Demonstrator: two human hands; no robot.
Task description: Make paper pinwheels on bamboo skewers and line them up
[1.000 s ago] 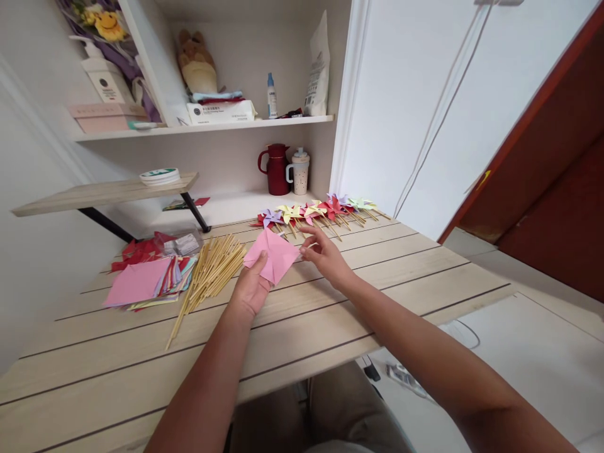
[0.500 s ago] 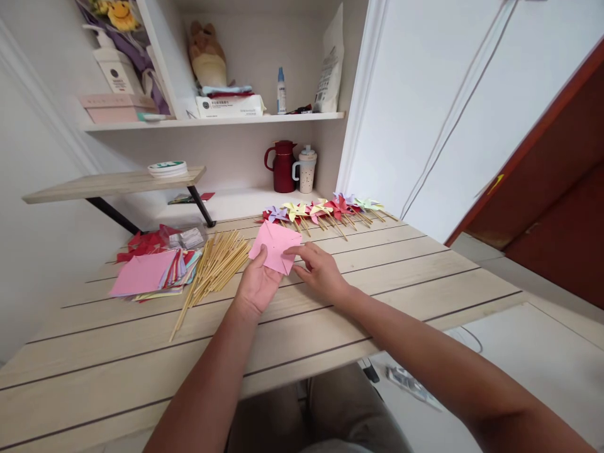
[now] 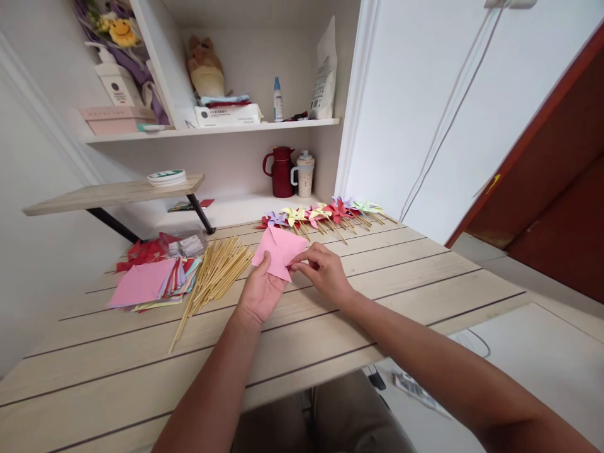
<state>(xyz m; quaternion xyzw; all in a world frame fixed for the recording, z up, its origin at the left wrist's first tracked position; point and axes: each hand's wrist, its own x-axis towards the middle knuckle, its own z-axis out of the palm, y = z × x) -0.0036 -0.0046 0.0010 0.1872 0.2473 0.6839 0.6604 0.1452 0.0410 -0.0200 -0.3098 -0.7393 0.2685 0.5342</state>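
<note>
A square of pink paper point(image 3: 278, 249), slit in from its corners and with a small dot at its middle, is held above the table. My left hand point(image 3: 263, 286) grips it from the lower left, thumb on top and fingers underneath. At the right side of the square, my right hand point(image 3: 323, 269) pinches a corner flap between thumb and forefinger. To the left lie a heap of thin wooden sticks point(image 3: 219, 267) and a stack of coloured paper squares point(image 3: 144, 282), pink on top. Several finished paper pinwheels point(image 3: 315, 216) on sticks lie in a row behind the hands.
Red paper pieces point(image 3: 146, 251) and a clear plastic packet point(image 3: 189, 245) lie behind the paper stack. A small raised wooden shelf point(image 3: 113, 194) stands at the back left. A dark red jug point(image 3: 282, 173) and a lidded cup point(image 3: 304, 175) stand in the cabinet.
My right thumb and forefinger have closed on the pink square's right corner, which now lifts and bends. The view has tilted up slightly.
</note>
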